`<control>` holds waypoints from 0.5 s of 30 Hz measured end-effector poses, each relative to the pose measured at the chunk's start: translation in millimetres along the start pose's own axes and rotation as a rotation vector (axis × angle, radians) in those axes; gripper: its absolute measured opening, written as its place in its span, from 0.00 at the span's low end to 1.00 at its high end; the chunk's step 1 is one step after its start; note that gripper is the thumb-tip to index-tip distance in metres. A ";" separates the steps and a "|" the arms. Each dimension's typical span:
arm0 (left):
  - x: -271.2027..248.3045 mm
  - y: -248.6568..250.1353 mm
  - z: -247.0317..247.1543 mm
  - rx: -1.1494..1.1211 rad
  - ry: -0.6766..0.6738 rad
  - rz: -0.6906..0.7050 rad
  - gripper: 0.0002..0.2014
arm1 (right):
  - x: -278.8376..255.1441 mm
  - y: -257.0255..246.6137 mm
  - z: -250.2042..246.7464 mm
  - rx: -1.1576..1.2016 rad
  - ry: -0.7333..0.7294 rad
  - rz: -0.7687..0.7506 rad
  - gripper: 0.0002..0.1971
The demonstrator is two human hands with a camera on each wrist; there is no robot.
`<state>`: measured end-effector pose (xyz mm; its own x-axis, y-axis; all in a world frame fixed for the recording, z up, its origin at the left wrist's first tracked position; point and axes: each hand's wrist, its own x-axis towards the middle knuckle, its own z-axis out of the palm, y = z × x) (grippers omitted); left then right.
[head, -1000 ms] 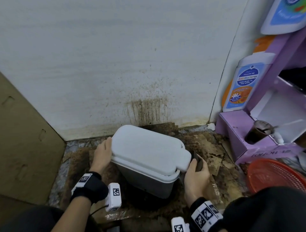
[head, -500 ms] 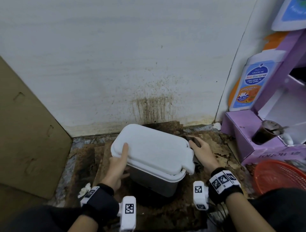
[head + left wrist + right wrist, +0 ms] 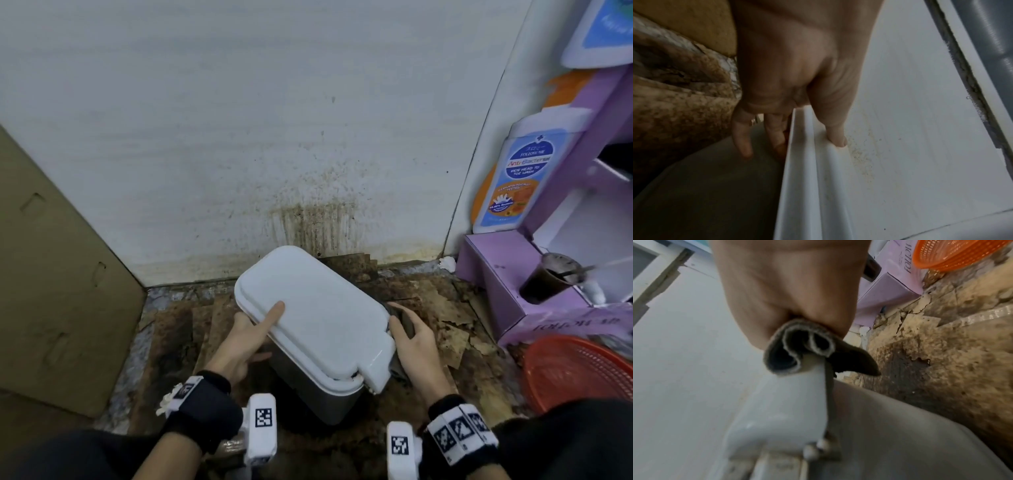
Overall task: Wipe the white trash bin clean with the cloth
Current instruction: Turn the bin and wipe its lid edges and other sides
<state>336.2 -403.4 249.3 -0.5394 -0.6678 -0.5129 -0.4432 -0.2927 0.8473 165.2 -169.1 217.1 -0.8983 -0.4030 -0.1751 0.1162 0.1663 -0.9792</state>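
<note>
Standing on the stained floor near the wall, the one white trash bin point(image 3: 317, 329) runs its long axis from far left to near right, lid shut. The left hand point(image 3: 245, 339) clasps the lid's left edge, thumb on top; the left wrist view shows its fingers point(image 3: 742, 142) under the rim. The right hand point(image 3: 416, 346) presses one dark cloth point(image 3: 803, 348) against the right edge; its folds show only from the right wrist.

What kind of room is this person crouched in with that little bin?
Probably a grubby floor corner of a home or small shop storeroom. The white wall is streaked with brown stains, the floor covering is peeling, and a body-wash display stand and an orange basket sit beside the trash bin.
</note>
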 end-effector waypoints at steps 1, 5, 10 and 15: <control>3.2 4.7 -1.7 0.023 -0.012 0.007 0.37 | -7.9 5.4 4.6 0.016 0.049 -0.005 0.11; 7.4 20.1 -4.7 0.023 -0.015 0.040 0.27 | -35.8 17.5 24.1 0.039 0.145 -0.045 0.12; 7.2 5.8 -14.3 0.118 0.008 0.099 0.31 | -40.4 15.7 34.3 -0.012 0.013 -0.029 0.11; 2.9 -8.7 -16.8 0.144 0.003 0.144 0.27 | -23.3 7.6 35.0 -0.029 -0.110 0.007 0.11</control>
<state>350.6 -414.3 242.8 -0.6025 -0.6977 -0.3876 -0.4595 -0.0938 0.8832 201.8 -189.9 210.2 -0.8453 -0.4978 -0.1940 0.1087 0.1954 -0.9747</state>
